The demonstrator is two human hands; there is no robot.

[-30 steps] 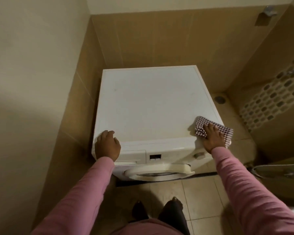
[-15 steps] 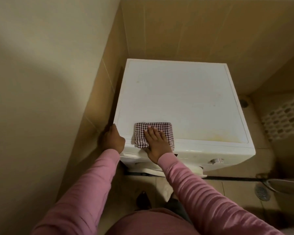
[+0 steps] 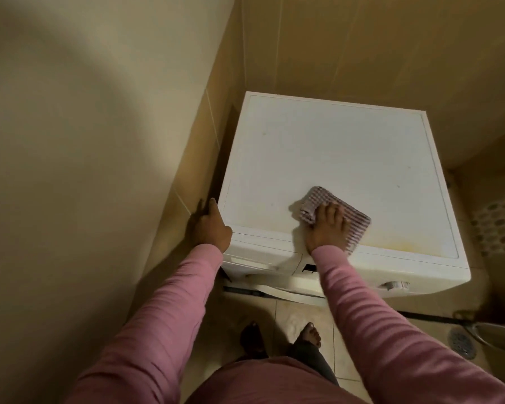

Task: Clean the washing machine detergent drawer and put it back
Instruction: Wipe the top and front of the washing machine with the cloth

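A white front-loading washing machine (image 3: 333, 147) stands in a tiled corner. Its detergent drawer (image 3: 260, 256) sits closed in the front panel at the top left. My left hand (image 3: 212, 227) grips the machine's front left top corner. My right hand (image 3: 327, 228) lies flat on a checked cloth (image 3: 352, 220), pressing it onto the lid near the front edge. A yellowish stain (image 3: 403, 244) marks the lid to the right of the cloth.
A plain wall (image 3: 85, 141) runs close along the machine's left side, and tiled walls (image 3: 362, 45) close the back. A floor drain (image 3: 461, 342) and a metal pipe (image 3: 496, 330) lie on the tiled floor at the right. My bare feet (image 3: 311, 335) stand before the machine.
My right hand slid the cloth from the lid's front right to the front left, then back toward the middle. My left hand shifted from the lid's top to the left corner edge.
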